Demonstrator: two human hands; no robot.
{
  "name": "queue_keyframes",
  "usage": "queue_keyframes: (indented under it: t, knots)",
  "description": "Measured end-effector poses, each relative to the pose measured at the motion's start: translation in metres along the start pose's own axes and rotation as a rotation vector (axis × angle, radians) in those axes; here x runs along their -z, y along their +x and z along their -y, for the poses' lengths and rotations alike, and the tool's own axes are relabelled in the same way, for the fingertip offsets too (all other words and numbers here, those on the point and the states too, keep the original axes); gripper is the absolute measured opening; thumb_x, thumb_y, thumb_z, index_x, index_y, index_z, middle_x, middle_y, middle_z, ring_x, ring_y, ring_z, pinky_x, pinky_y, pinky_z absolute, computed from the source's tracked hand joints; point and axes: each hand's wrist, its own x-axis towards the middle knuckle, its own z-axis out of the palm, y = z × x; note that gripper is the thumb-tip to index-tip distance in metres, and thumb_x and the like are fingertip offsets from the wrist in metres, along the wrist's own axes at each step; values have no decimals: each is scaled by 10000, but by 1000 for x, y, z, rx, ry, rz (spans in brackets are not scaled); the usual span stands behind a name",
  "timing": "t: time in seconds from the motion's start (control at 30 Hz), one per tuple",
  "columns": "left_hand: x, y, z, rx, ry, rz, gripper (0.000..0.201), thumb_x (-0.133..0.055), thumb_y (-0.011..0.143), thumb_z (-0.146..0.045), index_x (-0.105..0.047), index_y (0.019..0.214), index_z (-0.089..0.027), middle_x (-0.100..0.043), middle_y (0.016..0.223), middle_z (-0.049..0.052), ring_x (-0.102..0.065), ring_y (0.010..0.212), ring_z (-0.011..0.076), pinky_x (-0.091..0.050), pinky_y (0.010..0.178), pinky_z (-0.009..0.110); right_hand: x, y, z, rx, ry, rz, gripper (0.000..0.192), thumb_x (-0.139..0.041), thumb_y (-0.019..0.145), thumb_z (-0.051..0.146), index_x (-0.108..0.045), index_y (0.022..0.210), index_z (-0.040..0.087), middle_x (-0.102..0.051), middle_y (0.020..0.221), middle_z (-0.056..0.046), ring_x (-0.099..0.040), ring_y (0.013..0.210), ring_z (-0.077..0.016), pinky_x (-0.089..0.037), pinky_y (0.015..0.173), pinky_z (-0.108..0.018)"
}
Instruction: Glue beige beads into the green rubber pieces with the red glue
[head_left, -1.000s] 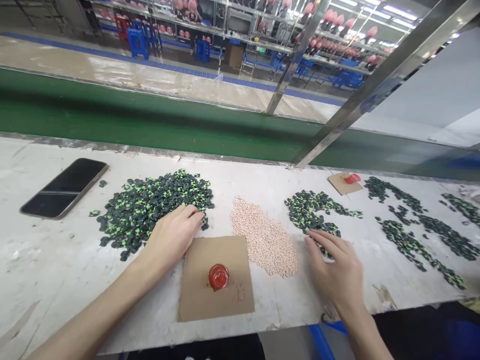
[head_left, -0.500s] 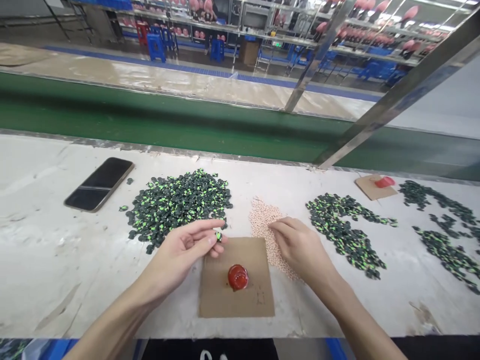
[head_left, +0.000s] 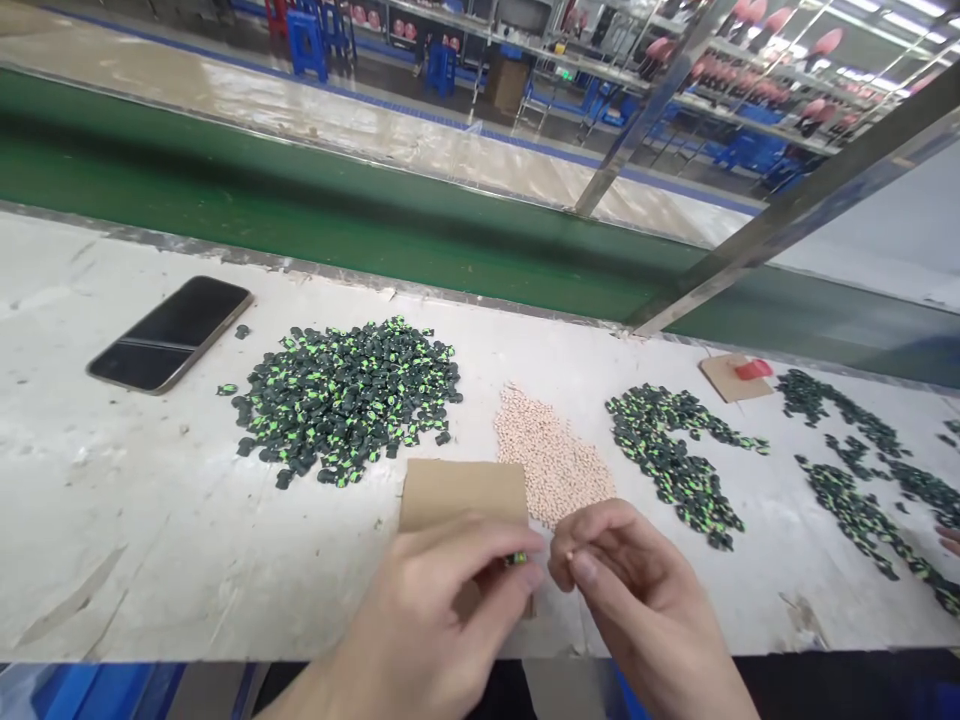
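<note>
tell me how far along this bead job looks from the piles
Looks done: a smaller dark-green pile lies right of the pink beads, though finished or not is unclear. In hand: left hand pinches one green-black piece; right hand holds something tiny beside it. Left: the big pile by the phone.

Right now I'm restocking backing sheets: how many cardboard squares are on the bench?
2. One cardboard square lies at the near edge, partly under the hands, between the dark pile and the pink beads. A smaller one sits far right, carrying a red blob.
</note>
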Motion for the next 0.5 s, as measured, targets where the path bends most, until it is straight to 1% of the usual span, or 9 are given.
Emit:
queue_keyframes:
  t: [0.07, 0.17, 0.23, 0.3, 0.33, 0.37, 0.43, 0.5]
  knots:
    - [-5, -2, 3, -99, -3, 25, 200, -613, 922, -55, -775, 985, -155, -814, 873, 53, -753, 736, 145, -609, 730, 196, -12, -8, 3, -66, 54, -34, 173, -864, 819, 360, -724, 820, 257, -725, 754, 3, -686, 678, -136, -616, 648, -218]
    - [-4, -5, 9, -177, 58, 70, 223, -562, 946, -15, -756, 976, -121, -801, 890, 87, -751, 777, 161, -607, 841, 237, -24, -14, 10, -125, 69, -88, 178, -888, 786, 351, -729, 792, 272, -722, 766, 15, -709, 707, -141, -632, 680, -219]
    - [-1, -8, 10, -215, 142, 106, 238, -535, 956, -14, -750, 933, -113, -787, 862, 100, -740, 769, 178, -606, 849, 268, -27, -17, 14, -150, 48, -92, 170, -882, 786, 364, -738, 789, 274, -733, 759, 6, -729, 720, -161, -644, 682, -236]
    - [0, -9, 9, -202, 154, 111, 245, -529, 960, -41, -748, 892, -126, -772, 827, 89, -723, 731, 178, -600, 795, 267, -28, -18, 14, -175, 20, -86, 168, -874, 789, 393, -759, 796, 271, -745, 744, -8, -735, 710, -178, -648, 668, -249]
    - [0, -10, 8, -155, 117, 99, 235, -542, 958, -69, -747, 870, -144, -762, 802, 70, -709, 701, 169, -590, 745, 253, -27, -19, 12, -179, 9, -82, 159, -869, 794, 402, -773, 799, 275, -750, 734, -10, -732, 694, -177, -645, 661, -248]
    - [0, -10, 7, -71, 60, 87, 216, -565, 951, -105, -744, 846, -164, -750, 768, 45, -689, 666, 157, -570, 688, 237, -26, -19, 10, -169, -1, -76, 143, -862, 801, 403, -787, 800, 281, -753, 725, -9, -725, 675, -171, -638, 651, -240]
    - [0, -10, 2, 175, -84, 82, 181, -616, 921, -188, -736, 787, -194, -699, 670, -4, -631, 596, 137, -516, 596, 217, -22, -17, 6, -95, -44, -38, 83, -847, 823, 371, -810, 803, 300, -757, 723, -6, -713, 655, -160, -619, 633, -223]
    - [0, -10, -3, 427, -221, 102, 171, -649, 883, -255, -728, 740, -203, -622, 583, -35, -577, 558, 127, -481, 570, 215, -17, -15, 2, 21, -124, 42, 41, -815, 856, 298, -818, 817, 312, -757, 736, -9, -713, 667, -162, -608, 621, -219]
